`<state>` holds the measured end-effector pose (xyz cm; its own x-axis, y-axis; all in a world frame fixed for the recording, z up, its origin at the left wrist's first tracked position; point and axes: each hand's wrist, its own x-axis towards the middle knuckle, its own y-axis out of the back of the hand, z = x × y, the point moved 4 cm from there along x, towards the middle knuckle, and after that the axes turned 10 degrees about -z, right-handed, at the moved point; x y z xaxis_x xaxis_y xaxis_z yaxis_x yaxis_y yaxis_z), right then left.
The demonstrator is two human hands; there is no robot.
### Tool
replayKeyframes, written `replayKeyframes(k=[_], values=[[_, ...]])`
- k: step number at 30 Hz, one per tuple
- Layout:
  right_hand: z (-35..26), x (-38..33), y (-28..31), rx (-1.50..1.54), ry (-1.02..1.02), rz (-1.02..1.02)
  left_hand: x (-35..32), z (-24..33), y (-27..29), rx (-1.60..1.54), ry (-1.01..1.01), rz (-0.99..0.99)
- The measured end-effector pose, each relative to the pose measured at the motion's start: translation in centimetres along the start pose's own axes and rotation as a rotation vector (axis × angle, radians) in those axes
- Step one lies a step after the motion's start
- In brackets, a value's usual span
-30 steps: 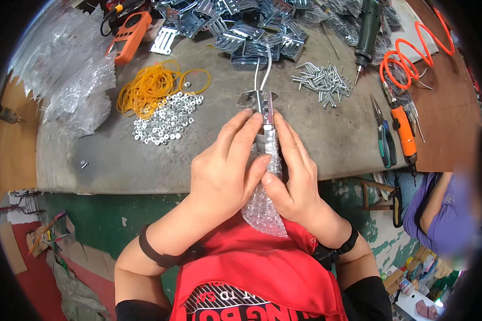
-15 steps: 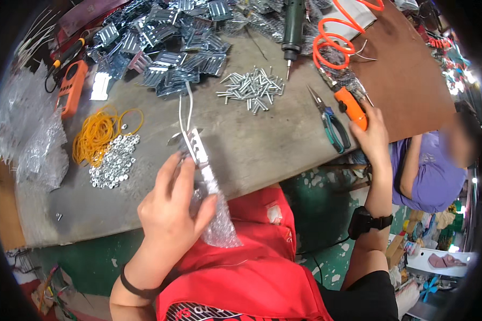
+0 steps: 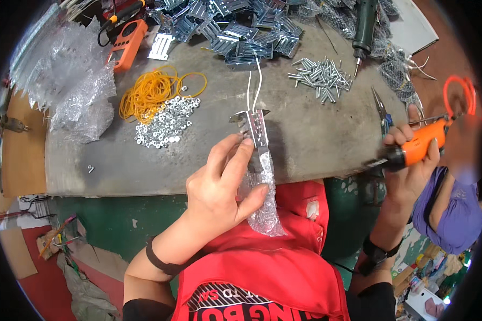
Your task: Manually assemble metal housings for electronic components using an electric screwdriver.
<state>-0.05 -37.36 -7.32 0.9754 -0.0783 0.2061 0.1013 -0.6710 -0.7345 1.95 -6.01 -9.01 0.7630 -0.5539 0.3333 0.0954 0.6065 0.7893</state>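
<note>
My left hand presses its fingertips on a slim silver metal part lying near the table's front edge, thumb apart from the fingers. Two white wires run from its far end. Bubble wrap covers its near end and hangs over the edge onto my red apron. In my right hand is an orange air tool with a black nose, raised at the right and pointing left. Its tip is blurred. Behind it an orange coiled hose comes into view.
Stamped metal plates are heaped at the back. Screws, nuts and yellow rubber bands lie in piles. A dark green electric screwdriver, pliers and an orange meter are around. Someone in purple sits at right.
My right hand has picked the orange air tool up off the table and turned its nose left. The view has shifted right. My left hand stays on the metal part.
</note>
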Motion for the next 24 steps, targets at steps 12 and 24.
replayKeyframes(k=[12,24], values=[[11.5,2.5,-1.7,0.401,0.146,0.323,-0.8,-1.1,-0.2,-0.116,-0.012,0.066],[12.5,2.8,-2.5,0.448,0.204,0.287,-1.0,-1.4,-0.3,-0.124,-0.020,0.078]])
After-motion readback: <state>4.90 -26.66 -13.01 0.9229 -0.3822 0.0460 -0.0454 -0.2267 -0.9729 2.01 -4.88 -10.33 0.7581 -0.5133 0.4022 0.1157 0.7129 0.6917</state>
